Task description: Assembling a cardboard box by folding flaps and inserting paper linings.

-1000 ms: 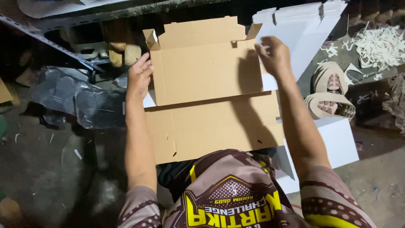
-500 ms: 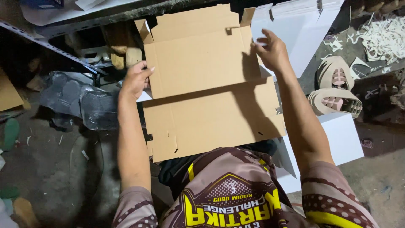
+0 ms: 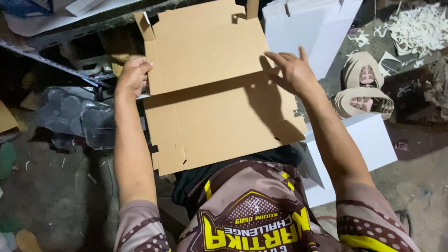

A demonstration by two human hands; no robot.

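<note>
A flat brown cardboard box blank (image 3: 219, 116), creased across its middle and with small flaps at the far corners, lies over my lap. My left hand (image 3: 133, 74) grips its left edge at the crease, fingers curled around the board. My right hand (image 3: 294, 70) rests on the upper panel near the right edge, fingers spread and pressing down. The far panel tilts up away from me.
A stack of white flat boards (image 3: 312, 28) lies beyond the blank at the right, and a white box (image 3: 368, 140) sits by my right knee. A pair of beige sandals (image 3: 364, 91) and white paper scraps (image 3: 415, 25) lie right. Dark plastic wrap (image 3: 74, 119) lies left.
The cardboard blank has shifted toward me and flattened. My left hand moved from lying on the panel to gripping its left edge; my right hand slid down the right edge.
</note>
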